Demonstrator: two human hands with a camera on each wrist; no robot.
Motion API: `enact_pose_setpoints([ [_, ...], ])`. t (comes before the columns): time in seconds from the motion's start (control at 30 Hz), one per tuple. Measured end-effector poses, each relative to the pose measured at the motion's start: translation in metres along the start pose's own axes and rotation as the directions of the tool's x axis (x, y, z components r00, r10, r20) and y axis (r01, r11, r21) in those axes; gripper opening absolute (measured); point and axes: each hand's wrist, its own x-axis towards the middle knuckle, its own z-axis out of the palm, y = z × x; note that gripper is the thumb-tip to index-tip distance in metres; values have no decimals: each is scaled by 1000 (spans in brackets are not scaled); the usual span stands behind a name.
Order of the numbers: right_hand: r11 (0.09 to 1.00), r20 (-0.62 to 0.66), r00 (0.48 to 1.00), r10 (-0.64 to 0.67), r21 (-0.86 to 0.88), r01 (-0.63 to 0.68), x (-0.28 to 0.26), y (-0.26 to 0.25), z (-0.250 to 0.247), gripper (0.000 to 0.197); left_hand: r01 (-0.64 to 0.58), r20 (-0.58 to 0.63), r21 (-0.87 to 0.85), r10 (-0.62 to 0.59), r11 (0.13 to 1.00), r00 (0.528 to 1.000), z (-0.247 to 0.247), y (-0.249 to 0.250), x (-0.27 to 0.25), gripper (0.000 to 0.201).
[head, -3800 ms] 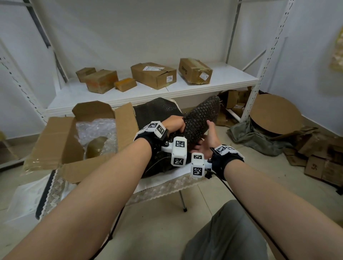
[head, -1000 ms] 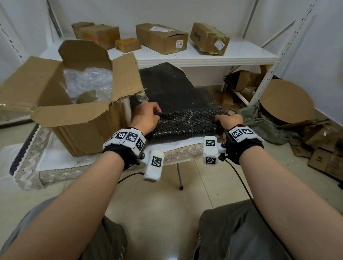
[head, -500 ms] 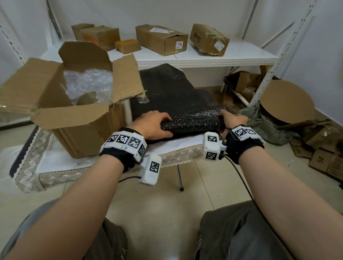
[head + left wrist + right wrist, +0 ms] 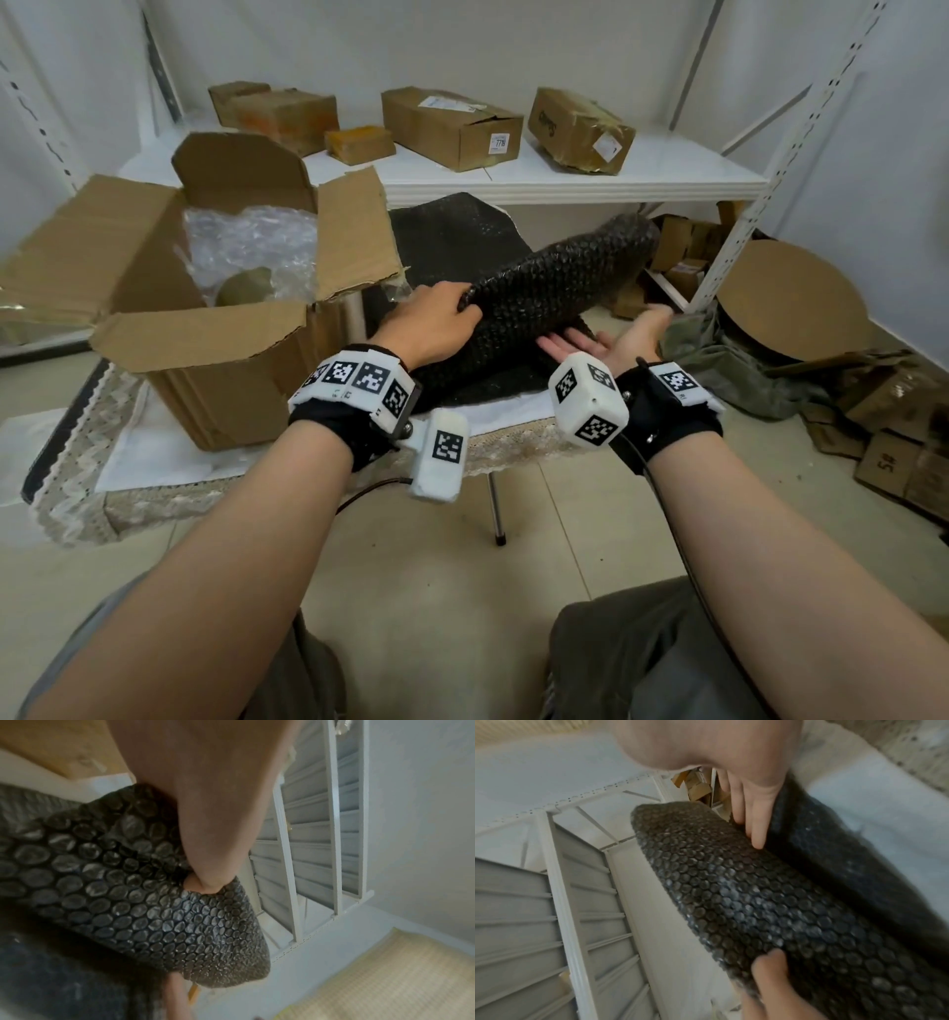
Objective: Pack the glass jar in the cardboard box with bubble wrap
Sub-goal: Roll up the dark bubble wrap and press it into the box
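The left hand (image 4: 429, 324) grips the near left end of a roll of black bubble wrap (image 4: 544, 295), fingers curled over its top edge; in the left wrist view the thumb (image 4: 203, 884) presses into the bubbles. The roll is lifted at a slant, its far end raised toward the right and pointing at the white shelf (image 4: 565, 177). The right hand (image 4: 611, 339) lies open, palm up, just under the near side of the roll, fingers straight; the right wrist view shows its fingertips (image 4: 757, 839) touching the roll's lower edge. A flat sheet of the same black wrap (image 4: 452, 231) lies spread on the small table (image 4: 513, 411) beneath, over a white cloth with a lace border.

To the left on the table stands the open cardboard box (image 4: 205, 318), all flaps up. Inside it is clear bubble wrap (image 4: 251, 236), and against the near wall a rounded olive-brown shape that is probably the glass jar (image 4: 244, 288), though the wrap blurs its outline.

On the far shelf sit several closed brown parcels (image 4: 452, 126). On the floor to the right are a round cardboard disc (image 4: 791, 298), a grey-green cloth and more flattened boxes
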Motion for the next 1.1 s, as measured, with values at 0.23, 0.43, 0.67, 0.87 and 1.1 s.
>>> enact_pose_setpoints([
  [0.23,931,105,988,117,-357,-72,-11,13,11,53,191,217,-495,-92,848,972,7,18,-5,19],
  [0.43,825,60,984,170,-554,-109,-6,15,11,32,326,332,-472,-178,819,927,19,3,4,41],
  [0.67,738,-26,972,233,-646,-194,0,11,6,33,293,217,-170,-254,941,942,16,-15,3,92],
  [0.87,689,11,959,282,-699,-194,-5,7,9,15,336,182,-538,-283,773,942,13,-9,4,54],
  [1.1,661,61,949,309,-731,-168,-6,4,8,25,371,284,-735,-239,568,929,10,-13,5,33],
])
